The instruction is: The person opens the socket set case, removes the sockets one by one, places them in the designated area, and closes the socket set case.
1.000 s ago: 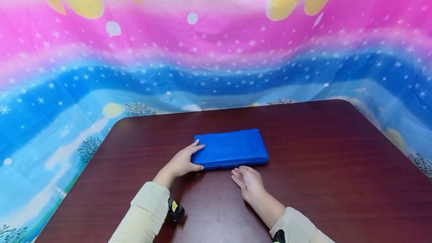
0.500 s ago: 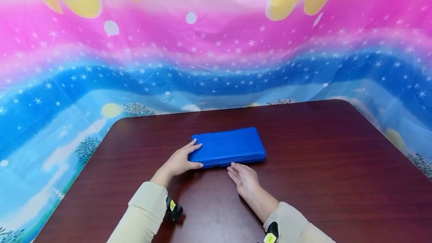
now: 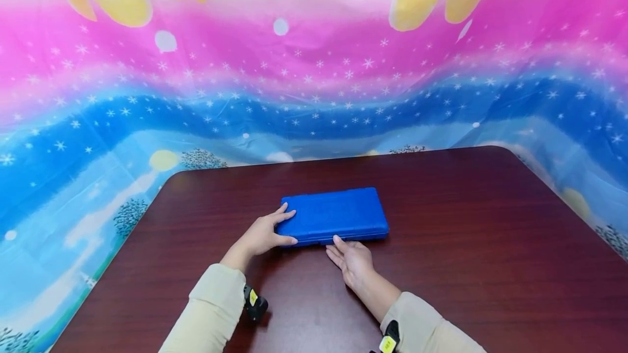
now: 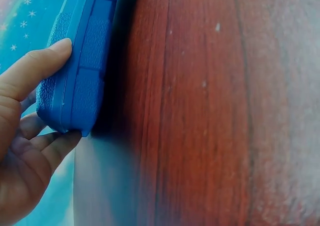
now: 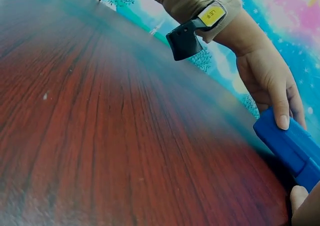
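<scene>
- On the bench [image 3: 466, 266], about midway between its left and right edges and nearest its far edge, a closed blue case [image 3: 338, 214] is seen.
- Its long axis is set crosswise, roughly in line with the bench's far edge.
- Its left end is held by the left hand [image 3: 261, 233], thumb laid on the near side, fingers curled round the end.
- Its near long side is reached, about halfway along, by the right hand [image 3: 354, 261], whose fingers are kept fairly straight; whether the thumb tip is pressed there cannot quite be told.
- The case is thus placed rightward of the left hand, just beyond the right.
</scene>
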The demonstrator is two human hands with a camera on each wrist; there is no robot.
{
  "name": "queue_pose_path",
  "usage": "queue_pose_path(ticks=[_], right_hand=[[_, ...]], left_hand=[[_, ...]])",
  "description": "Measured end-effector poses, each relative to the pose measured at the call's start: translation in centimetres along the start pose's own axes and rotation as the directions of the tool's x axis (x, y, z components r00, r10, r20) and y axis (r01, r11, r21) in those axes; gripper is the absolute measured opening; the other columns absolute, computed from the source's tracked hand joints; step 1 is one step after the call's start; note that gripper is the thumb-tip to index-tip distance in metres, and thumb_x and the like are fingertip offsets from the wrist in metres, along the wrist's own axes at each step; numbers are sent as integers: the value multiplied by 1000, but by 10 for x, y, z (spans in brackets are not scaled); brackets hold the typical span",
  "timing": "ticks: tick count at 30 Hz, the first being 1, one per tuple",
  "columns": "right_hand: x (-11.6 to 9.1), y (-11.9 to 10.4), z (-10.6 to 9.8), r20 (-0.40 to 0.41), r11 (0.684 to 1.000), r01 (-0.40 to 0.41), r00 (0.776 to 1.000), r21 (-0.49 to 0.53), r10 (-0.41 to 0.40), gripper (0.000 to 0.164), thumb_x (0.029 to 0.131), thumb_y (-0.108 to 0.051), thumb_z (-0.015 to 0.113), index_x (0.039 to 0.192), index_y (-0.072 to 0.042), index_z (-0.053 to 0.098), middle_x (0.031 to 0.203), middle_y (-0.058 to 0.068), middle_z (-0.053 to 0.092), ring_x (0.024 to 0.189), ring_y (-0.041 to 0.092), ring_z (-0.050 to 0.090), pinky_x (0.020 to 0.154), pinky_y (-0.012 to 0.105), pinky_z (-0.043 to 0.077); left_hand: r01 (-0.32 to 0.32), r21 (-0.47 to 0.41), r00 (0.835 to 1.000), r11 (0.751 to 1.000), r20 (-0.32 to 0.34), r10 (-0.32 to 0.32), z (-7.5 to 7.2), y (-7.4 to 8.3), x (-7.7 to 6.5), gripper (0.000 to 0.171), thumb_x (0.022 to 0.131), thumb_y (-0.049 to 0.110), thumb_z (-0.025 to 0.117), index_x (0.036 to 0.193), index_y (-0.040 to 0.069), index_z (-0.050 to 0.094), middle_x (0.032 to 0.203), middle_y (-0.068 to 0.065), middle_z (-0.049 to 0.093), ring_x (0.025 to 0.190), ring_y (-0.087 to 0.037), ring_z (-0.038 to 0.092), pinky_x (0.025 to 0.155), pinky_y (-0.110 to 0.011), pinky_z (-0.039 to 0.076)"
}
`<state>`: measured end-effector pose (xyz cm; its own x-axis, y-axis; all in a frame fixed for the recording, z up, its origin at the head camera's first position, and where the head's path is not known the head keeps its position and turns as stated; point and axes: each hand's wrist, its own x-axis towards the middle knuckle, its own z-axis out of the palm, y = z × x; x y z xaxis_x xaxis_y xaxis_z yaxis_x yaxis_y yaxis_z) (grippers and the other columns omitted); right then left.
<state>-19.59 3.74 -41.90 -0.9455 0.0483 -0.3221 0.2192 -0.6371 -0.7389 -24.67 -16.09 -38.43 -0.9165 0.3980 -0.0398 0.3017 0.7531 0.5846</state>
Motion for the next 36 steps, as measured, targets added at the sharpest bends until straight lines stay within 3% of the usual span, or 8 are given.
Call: queue_pose_path(ticks=[4, 10, 14, 23, 30, 36], right_hand=[[1, 1, 0, -26, 1000, 22, 999, 5, -22, 14, 86, 3, 47, 89, 9, 34, 117, 33, 35, 109, 44, 37, 85, 43, 38], [0, 2, 0, -49, 999, 43, 998, 9, -42, 17, 84, 2, 52, 76, 2, 36, 92, 17, 51, 87, 33, 56, 80, 43, 42], [0, 1, 2, -55, 999, 40, 998, 16, -39, 21, 83, 1, 54, 71, -1, 36, 80, 11, 53, 71, 25, 60, 75, 41, 45], [-12, 3, -6, -20, 1000, -4, 1000, -23, 3, 19, 85, 6, 47, 74, 0, 32, 93, 19, 49, 85, 32, 57, 80, 43, 42], [-20, 4, -10, 25, 998, -15, 1000, -64, 17, 19, 85, 5, 48, 73, -2, 35, 78, 13, 56, 78, 26, 60, 75, 38, 46], [-21, -1, -10, 69, 993, -20, 997, -117, 28, 19, 86, 2, 48, 75, -5, 34, 77, 13, 58, 82, 28, 60, 76, 38, 46]], left_hand=[[7, -2, 1000, 1000, 2, -7, -1, -1, 2, 69, 72, 36, 68, 131, 18, 39, 141, -4, 20, 125, -32, 21, 94, -46, 29], [33, 3, 999, 999, 15, -33, -4, -2, 3, 70, 71, 38, 68, 131, 20, 38, 141, -2, 21, 126, -31, 20, 94, -45, 30], [30, 10, 1000, 999, 7, -30, -6, -2, 5, 70, 70, 39, 68, 131, 19, 39, 140, -3, 22, 125, -32, 20, 93, -46, 30], [3, 13, 1000, 1000, 13, -3, 0, -5, 1, 69, 71, 39, 67, 131, 19, 38, 141, -3, 20, 126, -31, 20, 93, -44, 30], [-23, -2, 1000, 1000, 14, 23, 4, -5, -4, 67, 72, 31, 69, 131, 18, 39, 142, -2, 19, 125, -31, 21, 92, -45, 31], [-33, 8, 999, 999, 3, 33, 3, -8, -4, 71, 70, 22, 72, 132, 21, 37, 142, 0, 17, 126, -30, 21, 92, -45, 32]])
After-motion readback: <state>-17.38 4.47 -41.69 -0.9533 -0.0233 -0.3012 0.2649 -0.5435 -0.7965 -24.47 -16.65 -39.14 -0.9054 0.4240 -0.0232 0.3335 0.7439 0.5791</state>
